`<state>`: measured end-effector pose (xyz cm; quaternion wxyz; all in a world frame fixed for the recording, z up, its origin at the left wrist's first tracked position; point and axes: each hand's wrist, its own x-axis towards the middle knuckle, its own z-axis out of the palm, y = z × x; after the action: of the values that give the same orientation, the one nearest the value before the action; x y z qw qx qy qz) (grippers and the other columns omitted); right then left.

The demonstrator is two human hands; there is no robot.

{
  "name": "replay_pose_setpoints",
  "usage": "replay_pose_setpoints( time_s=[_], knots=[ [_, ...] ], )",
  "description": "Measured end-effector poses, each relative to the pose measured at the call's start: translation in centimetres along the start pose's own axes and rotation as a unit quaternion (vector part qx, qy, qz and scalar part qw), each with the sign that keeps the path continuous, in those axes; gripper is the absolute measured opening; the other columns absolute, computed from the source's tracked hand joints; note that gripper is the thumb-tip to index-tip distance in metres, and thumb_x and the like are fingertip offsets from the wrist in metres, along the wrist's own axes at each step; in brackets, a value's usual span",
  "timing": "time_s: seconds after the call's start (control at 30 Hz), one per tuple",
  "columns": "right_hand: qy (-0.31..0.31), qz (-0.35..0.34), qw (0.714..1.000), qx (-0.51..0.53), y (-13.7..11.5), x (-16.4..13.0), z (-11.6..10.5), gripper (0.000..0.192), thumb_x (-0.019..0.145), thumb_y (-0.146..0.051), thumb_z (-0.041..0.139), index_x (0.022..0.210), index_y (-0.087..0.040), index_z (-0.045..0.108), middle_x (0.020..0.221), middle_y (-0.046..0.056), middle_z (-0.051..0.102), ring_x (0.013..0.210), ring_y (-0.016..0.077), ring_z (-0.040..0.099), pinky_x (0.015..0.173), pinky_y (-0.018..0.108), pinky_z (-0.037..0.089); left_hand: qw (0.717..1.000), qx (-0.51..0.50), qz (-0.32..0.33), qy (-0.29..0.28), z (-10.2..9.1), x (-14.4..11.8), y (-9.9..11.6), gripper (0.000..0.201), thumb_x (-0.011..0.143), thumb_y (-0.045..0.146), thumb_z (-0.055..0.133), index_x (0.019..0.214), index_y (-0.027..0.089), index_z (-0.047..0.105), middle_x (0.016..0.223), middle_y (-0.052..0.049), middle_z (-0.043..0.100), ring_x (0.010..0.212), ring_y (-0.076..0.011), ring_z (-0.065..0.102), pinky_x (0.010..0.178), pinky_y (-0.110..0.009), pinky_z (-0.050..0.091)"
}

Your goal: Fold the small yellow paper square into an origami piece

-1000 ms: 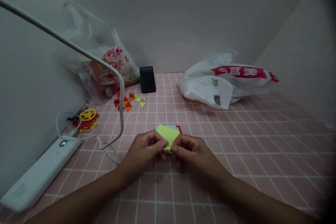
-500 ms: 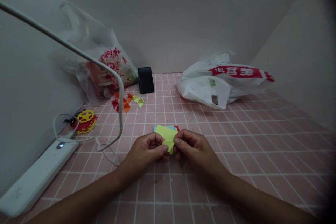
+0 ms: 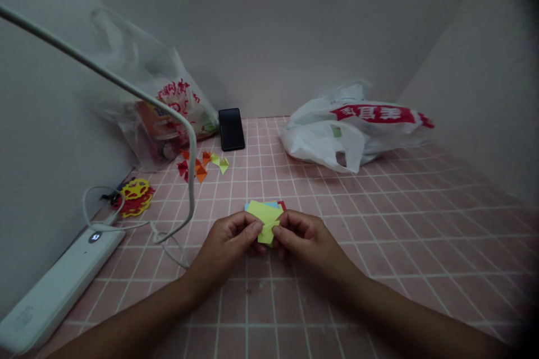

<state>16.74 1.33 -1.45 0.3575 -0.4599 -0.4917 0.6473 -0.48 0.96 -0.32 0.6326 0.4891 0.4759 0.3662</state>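
Observation:
Between my two hands is a small folded piece of yellow-green paper (image 3: 267,231). My left hand (image 3: 236,235) pinches its left side, thumb on top. My right hand (image 3: 301,233) grips its right edge between thumb and fingers. Just beyond the fingertips lies a flat yellow-green paper sheet (image 3: 261,210), with a blue sheet (image 3: 273,203) and a red sheet (image 3: 283,205) peeking out from under it. My hands partly cover these sheets.
Folded paper pieces (image 3: 201,170) in red, orange and yellow lie farther back. A black phone (image 3: 231,129) leans near the left plastic bag (image 3: 181,106); another white bag (image 3: 320,137) lies right. A cable (image 3: 191,179) arches over the left side, near a white power bank (image 3: 63,286) and yellow cutouts (image 3: 135,189).
The folded yellow-green paper has turned a little in my fingers, and my left thumb has shifted up along its edge. The whole view has moved slightly.

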Motion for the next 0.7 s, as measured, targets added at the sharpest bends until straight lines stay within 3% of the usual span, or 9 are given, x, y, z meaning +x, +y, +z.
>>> replay_pose_setpoints(
  time_s=[0.27,0.47,0.7],
  knots=[
    [0.009,-0.016,1.000,-0.011,0.32,0.00,-0.01,0.020,0.080,-0.034,0.058,0.069,-0.019,0.050,0.053,-0.002,0.054,0.045,0.0096,0.046,0.044,0.022,0.032,1.000,0.021,-0.012,0.018,0.11,0.08,0.20,0.020,0.076,0.033,0.068,0.069,0.015,0.063,0.057,0.002,0.063,0.055,-0.0103,0.056,0.057,-0.022,0.044],
    [-0.014,-0.004,1.000,0.019,0.12,-0.03,0.08,0.021,0.079,-0.036,0.059,0.072,-0.018,0.052,0.054,-0.002,0.056,0.045,0.0089,0.046,0.045,0.022,0.034,0.998,0.010,0.019,0.067,0.30,0.12,-0.26,0.019,0.075,0.032,0.069,0.066,0.016,0.063,0.058,0.002,0.063,0.055,-0.0106,0.058,0.056,-0.021,0.045],
    [-0.029,0.005,0.999,0.034,0.12,0.15,0.12,0.019,0.077,-0.033,0.062,0.073,-0.017,0.054,0.057,-0.001,0.059,0.046,0.0078,0.048,0.045,0.020,0.035,0.997,-0.004,0.017,0.069,0.29,0.09,-0.60,0.018,0.076,0.031,0.070,0.070,0.015,0.064,0.060,0.001,0.067,0.057,-0.0109,0.060,0.059,-0.021,0.046]
  ],
)
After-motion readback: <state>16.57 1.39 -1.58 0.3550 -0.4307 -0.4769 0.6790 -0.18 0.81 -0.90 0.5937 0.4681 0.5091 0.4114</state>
